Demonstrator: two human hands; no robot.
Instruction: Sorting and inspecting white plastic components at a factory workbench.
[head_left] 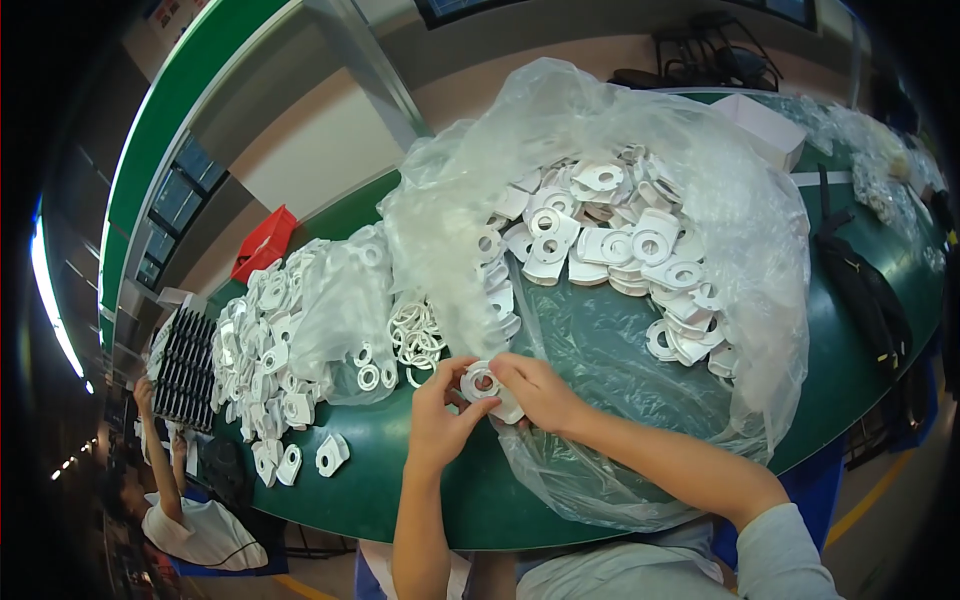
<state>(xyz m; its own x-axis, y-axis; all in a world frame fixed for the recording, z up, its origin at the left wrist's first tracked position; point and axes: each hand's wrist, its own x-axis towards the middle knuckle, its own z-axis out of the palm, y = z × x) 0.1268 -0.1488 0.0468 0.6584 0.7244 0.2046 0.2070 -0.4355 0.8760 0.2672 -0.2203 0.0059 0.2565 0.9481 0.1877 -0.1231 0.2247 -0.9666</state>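
Between my two hands, just above the table's near middle, is a white plastic part (507, 404) with a round ring (481, 381) at its top. My left hand (443, 410) pinches the ring side with thumb and fingers. My right hand (535, 388) grips the other side, its thumb near the ring. Whether the ring is separate from the part, I cannot tell. Loose white rings (415, 334) lie in a heap just beyond my left hand. Past my hands, a large clear plastic bag (755, 330) lies spread open with many similar white parts (600, 245) in it.
To the left, more white parts (270, 330) are piled, some under clear plastic film (345, 290). A red bin (264, 243), a black rack (186, 366) and a co-worker (200, 525) are farther left. A white box (757, 130) and black bag (862, 285) sit right on the green table (400, 490).
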